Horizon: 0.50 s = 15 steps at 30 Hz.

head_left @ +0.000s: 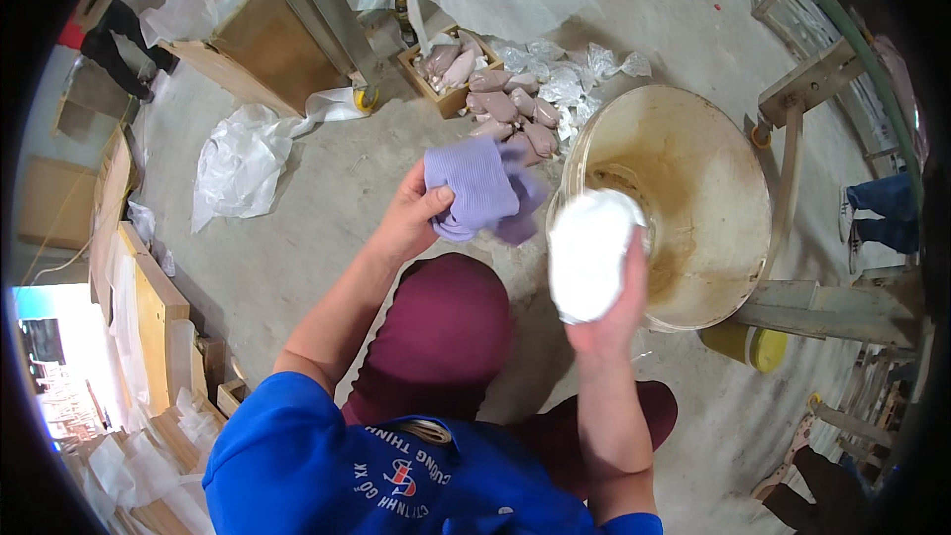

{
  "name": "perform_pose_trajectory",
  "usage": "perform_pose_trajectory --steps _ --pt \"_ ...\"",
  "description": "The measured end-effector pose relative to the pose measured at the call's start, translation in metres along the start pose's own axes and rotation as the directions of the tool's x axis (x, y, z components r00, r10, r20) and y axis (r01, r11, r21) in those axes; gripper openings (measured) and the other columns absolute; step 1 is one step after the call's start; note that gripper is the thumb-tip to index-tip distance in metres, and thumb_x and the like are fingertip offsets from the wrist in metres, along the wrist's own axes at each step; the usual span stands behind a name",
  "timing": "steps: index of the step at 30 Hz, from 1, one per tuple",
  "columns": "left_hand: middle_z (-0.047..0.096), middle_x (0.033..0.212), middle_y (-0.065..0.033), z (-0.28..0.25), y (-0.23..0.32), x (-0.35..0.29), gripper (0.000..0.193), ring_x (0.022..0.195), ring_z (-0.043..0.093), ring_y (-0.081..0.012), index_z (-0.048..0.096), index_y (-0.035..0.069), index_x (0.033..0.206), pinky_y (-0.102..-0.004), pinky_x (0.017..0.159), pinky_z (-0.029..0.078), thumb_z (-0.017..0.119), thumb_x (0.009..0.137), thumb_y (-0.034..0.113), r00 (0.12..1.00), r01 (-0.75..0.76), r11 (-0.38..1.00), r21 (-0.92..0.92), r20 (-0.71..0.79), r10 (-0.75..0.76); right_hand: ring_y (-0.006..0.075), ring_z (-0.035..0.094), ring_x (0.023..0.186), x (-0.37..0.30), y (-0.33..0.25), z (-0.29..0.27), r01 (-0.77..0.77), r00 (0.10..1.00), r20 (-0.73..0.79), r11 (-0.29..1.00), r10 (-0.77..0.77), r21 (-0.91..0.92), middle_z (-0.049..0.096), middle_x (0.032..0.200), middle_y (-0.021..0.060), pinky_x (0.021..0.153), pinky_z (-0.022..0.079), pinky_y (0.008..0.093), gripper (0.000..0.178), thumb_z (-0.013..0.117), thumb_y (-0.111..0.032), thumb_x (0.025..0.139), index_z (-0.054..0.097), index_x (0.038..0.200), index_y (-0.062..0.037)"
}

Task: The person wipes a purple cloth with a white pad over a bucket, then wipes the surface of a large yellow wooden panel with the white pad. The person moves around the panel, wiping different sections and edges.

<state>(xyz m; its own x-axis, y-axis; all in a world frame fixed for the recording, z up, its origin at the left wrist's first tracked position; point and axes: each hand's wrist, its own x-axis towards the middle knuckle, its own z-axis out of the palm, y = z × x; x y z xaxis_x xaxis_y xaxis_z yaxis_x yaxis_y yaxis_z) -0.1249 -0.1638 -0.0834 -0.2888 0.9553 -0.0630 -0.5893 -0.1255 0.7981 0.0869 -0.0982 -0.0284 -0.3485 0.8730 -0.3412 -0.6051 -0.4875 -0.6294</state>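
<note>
My left hand (411, 218) is closed on what looks like a purple knit glove (471, 183), folded, its ribbed cuff toward me and its loose far end blurred. The thumb presses on its near face. In my right hand (612, 322) is a white rounded oblong thing (594, 256), too bright to make out its surface or kind. It is held over the near left rim of a big cream-coloured tub (713, 208), whose inside is stained brown. Both hands are raised over my knees, apart from each other.
Beyond the hands, several filled pinkish bags (495, 107) lie by a wooden box (441, 99) of more bags. Clear plastic wrap (565, 74) lies beside them. White sheeting (243, 159) is crumpled at left. A yellow-lidded container (763, 349) and a metal frame (842, 309) stand at right.
</note>
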Motion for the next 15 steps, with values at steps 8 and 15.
perform_pose_trajectory --steps 8,15 --pt "0.048 0.125 -0.0057 -0.017 0.025 0.01 0.066 0.115 0.046 -0.0184 0.038 0.009 0.131 -0.0369 0.096 0.039 0.072 0.077 0.024 0.996 0.027 0.995 -0.1 0.089 -0.019 0.0191 0.051 0.108 0.02 0.065 0.032 0.009 0.998 0.061 1.0 -0.008 -0.016 0.05 0.12 0.0122 0.089 0.044 0.0314 0.044 0.042 -0.027 0.096 0.036 0.13 -0.0013" --pt "0.057 0.107 -0.0037 -0.027 0.015 0.016 0.041 0.096 0.055 -0.0118 0.043 0.003 0.12 -0.0273 0.086 0.045 0.063 0.084 0.009 0.995 -0.05 0.854 0.517 -0.043 0.085 0.0148 0.056 0.097 0.036 0.116 0.003 -0.105 0.994 0.012 0.987 0.107 -0.118 0.056 0.109 0.0077 0.082 0.047 0.029 0.036 0.047 -0.027 0.094 0.045 0.121 -0.0027"
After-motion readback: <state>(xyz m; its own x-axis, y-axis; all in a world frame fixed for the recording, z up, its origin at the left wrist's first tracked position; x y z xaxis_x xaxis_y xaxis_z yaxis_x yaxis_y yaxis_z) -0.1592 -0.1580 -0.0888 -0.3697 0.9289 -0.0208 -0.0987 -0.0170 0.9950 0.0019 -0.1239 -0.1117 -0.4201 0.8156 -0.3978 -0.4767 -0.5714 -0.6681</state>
